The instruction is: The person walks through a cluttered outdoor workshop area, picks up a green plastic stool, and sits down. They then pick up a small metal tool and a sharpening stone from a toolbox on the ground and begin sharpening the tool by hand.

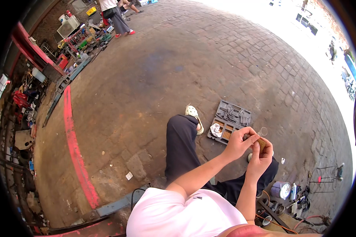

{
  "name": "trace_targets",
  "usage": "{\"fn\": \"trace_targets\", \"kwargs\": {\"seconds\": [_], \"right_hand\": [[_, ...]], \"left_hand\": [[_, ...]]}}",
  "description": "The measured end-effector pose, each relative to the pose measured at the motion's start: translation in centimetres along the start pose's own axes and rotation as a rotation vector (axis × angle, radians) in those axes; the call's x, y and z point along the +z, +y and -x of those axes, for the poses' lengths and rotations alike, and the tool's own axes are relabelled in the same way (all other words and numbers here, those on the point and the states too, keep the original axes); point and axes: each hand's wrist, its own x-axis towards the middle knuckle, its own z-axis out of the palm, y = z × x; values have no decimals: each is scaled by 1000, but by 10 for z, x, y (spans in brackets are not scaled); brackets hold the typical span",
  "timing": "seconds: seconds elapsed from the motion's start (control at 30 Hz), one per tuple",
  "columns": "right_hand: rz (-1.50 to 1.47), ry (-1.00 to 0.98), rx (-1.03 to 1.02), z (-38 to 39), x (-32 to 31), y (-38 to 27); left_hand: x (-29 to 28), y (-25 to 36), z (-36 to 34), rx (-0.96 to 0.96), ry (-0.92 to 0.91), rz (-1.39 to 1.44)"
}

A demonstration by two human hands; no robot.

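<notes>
Both hands are raised close together over my lap. My left hand [239,143] is closed, its fingertips pinching a small dark piece [246,137] mostly hidden by the fingers. My right hand [261,157] is closed round a small tan-brown piece [262,144], its thumb up beside the left fingers. A thin pale ring [264,131] shows just beyond the fingertips; what it belongs to is unclear. On the ground beyond the hands lies an open dark case [234,106], with dark metal bits and orange-brown compartments. A crumpled white cloth [215,130] rests on its left edge.
Lower right are a paint can [281,190], a spray can [293,191], cables and a wire stand [326,177]. A red painted stripe [76,150] crosses the ground at left. Machine parts and clutter line the left side. Another person [116,19] stands at the far left.
</notes>
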Motion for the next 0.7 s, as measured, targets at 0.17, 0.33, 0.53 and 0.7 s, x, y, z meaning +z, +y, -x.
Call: {"fn": "trace_targets", "kwargs": {"seconds": [0.17, 0.33, 0.53, 0.7], "right_hand": [[11, -1, 21, 2, -2, 0], [1, -55, 79, 10, -1, -4], [187, -125, -132, 26, 3, -4], [225, -151, -162, 27, 5, -5]], "left_hand": [[-12, -3, -9, 9, -35, 154], [-10, 17, -26, -25, 148, 754], [-13, 18, -28, 97, 142, 896], [-12, 18, -23, 133, 122, 851]]}}
